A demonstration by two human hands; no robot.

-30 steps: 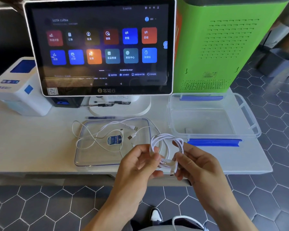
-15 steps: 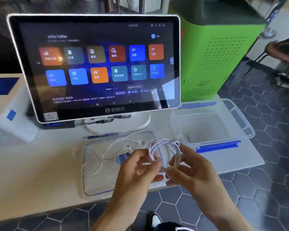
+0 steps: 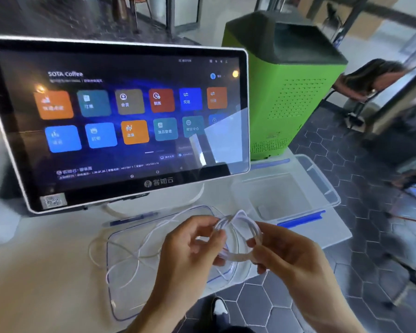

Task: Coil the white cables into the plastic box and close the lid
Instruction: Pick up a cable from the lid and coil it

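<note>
Both hands hold a small coil of white cable [image 3: 244, 218] above the table's front edge. My left hand [image 3: 190, 251] pinches the coil's left side and my right hand [image 3: 286, 253] grips its right side. Under my hands lies the clear lid [image 3: 120, 296] with a blue rim, flat on the table. A second white cable [image 3: 120, 251] sprawls loose over the lid and the table. The clear plastic box [image 3: 320, 179] with blue clips stands open to the right, and I see nothing inside it.
A large touchscreen terminal [image 3: 120, 121] on a white stand fills the back of the white table [image 3: 46, 272]. A green cabinet [image 3: 286, 92] stands behind the box. Dark hexagon floor tiles and my shoe [image 3: 219, 308] show below the table edge.
The camera has tilted up and swung left, blurring the view. My hands still hold the coil, now slightly higher and turned so the loop faces up.
</note>
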